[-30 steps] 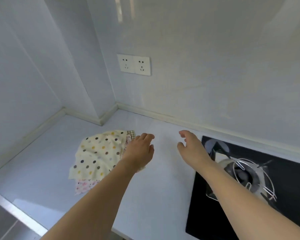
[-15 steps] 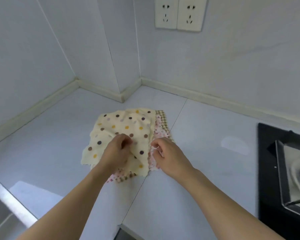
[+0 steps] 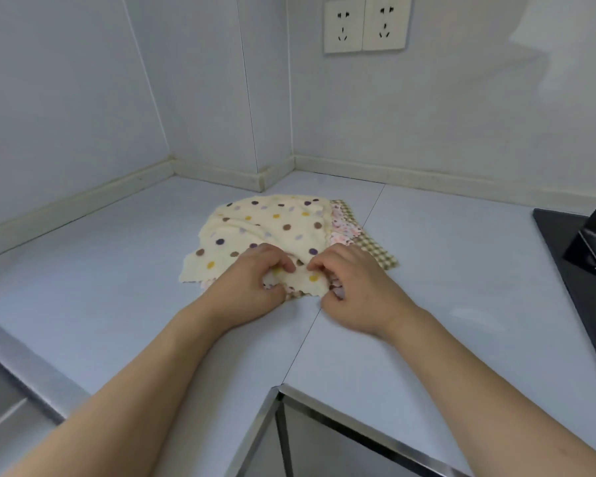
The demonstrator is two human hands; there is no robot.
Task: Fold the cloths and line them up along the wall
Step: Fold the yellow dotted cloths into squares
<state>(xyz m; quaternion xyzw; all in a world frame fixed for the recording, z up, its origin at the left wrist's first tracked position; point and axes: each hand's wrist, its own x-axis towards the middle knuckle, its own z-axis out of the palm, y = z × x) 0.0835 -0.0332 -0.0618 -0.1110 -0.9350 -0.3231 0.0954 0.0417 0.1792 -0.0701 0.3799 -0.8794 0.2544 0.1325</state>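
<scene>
Soft, limp cream dotted cloth [image 3: 265,228] bunches where my left hand [image 3: 255,284] and right hand [image 3: 355,287] pinch its near edge; corners would, I judge, give better control.

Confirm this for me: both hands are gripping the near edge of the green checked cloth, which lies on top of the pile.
Not quite. The head view shows the left hand and right hand gripping the near edge of the polka-dot cloth, which lies on top; the green checked cloth sits beneath.
</scene>
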